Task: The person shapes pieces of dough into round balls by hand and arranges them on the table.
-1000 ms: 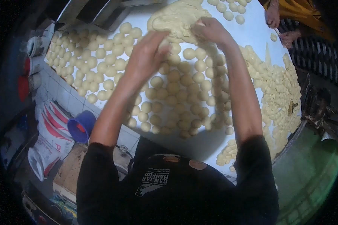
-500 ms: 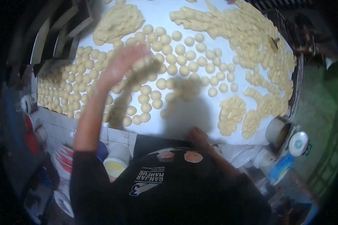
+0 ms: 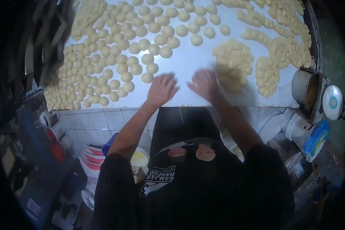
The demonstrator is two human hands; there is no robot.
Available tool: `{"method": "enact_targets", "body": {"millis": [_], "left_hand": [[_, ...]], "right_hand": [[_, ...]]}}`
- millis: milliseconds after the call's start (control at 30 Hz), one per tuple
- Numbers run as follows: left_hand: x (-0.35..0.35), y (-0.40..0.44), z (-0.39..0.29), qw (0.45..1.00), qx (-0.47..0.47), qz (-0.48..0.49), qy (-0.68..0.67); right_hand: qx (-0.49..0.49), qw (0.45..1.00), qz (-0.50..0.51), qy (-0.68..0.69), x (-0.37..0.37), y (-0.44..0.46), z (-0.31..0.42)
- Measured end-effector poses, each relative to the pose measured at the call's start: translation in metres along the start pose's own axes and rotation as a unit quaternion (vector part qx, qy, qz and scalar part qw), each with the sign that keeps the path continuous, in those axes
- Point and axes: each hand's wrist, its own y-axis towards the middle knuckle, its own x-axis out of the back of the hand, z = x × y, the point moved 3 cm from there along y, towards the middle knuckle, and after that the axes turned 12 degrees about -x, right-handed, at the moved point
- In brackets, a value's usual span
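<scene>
Over the near part of the white table [image 3: 188, 100], my left hand [image 3: 163, 89] hovers or rests with its fingers apart, just right of the nearest round dough balls [image 3: 147, 78]. My right hand [image 3: 204, 85] is a short way to its right, slightly blurred, fingers spread, beside a cluster of cut dough pieces [image 3: 234, 63]. Nothing shows in either hand. Whether the palms touch the table cannot be made out. Many dough balls [image 3: 122, 44] cover the left and middle of the table.
A large dough mass [image 3: 87, 17] lies at the far left. More cut dough [image 3: 285, 50] spreads along the right. Beyond the right edge stand a metal pot [image 3: 304, 87] and a round-topped scale [image 3: 332, 101]. Buckets [image 3: 140, 155] and red-white packs [image 3: 92, 156] are below the table edge.
The view has shifted toward the table's near edge. My left hand has come back from over the dough balls, and my right hand has moved from the edge onto the table area. Both are now side by side.
</scene>
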Motion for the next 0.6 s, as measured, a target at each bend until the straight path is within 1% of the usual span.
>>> {"method": "enact_targets", "body": {"millis": [33,67,100,133,167,200,267,300,333,367,400,467,500,533,567,600], "left_hand": [[0.003,0.027,-0.009,0.997,0.040,-0.058,-0.007],[-0.013,0.039,-0.019,0.983,0.152,-0.100,-0.009],[-0.027,0.022,-0.035,0.980,0.180,-0.078,-0.032],[-0.039,0.004,-0.047,0.976,0.200,-0.064,-0.051],[-0.025,-0.014,-0.053,0.990,0.098,-0.055,-0.089],[-0.013,-0.025,-0.037,0.990,0.098,-0.068,-0.079],[0.005,-0.049,-0.010,0.992,0.005,-0.028,-0.126],[0.001,-0.037,0.005,0.997,-0.011,-0.059,-0.048],[-0.012,-0.015,0.012,0.997,0.025,-0.060,-0.028],[-0.040,0.000,0.015,0.992,0.070,-0.083,-0.066],[-0.050,0.015,-0.003,0.977,0.113,-0.181,-0.025],[-0.054,0.000,-0.045,0.969,0.220,-0.054,-0.099],[-0.040,-0.021,-0.052,0.979,0.138,-0.067,-0.131],[-0.027,-0.044,-0.051,0.982,0.048,-0.081,-0.165],[-0.020,-0.061,-0.033,0.984,0.028,-0.089,-0.153],[-0.013,-0.061,-0.011,0.986,0.022,-0.069,-0.152]], "right_hand": [[-0.064,0.997,-0.035,-0.005,-0.008,0.029,0.009],[-0.128,0.990,-0.062,-0.008,-0.016,0.036,0.024],[-0.153,0.986,-0.059,-0.026,-0.028,0.022,0.034],[-0.133,0.991,-0.018,-0.020,-0.033,-0.001,0.034],[-0.063,0.998,0.010,0.024,-0.017,-0.023,0.036],[0.014,0.997,0.038,0.066,0.000,-0.036,0.027],[0.031,0.983,0.168,0.071,0.003,-0.038,-0.017],[0.001,0.992,0.125,-0.005,-0.001,-0.023,-0.026],[-0.029,0.993,0.090,-0.068,-0.011,-0.005,-0.020],[-0.061,0.995,0.051,-0.060,-0.018,0.016,-0.005],[-0.086,0.995,0.007,-0.052,-0.028,0.041,0.008],[-0.039,0.984,-0.034,-0.171,-0.093,-0.027,-0.008],[-0.029,0.996,0.015,-0.082,-0.078,-0.051,-0.009],[-0.017,0.998,0.038,-0.043,-0.068,-0.047,-0.018],[-0.006,0.998,0.062,-0.004,-0.059,-0.042,-0.026],[0.044,0.997,0.055,-0.019,-0.045,-0.025,-0.034]]}}
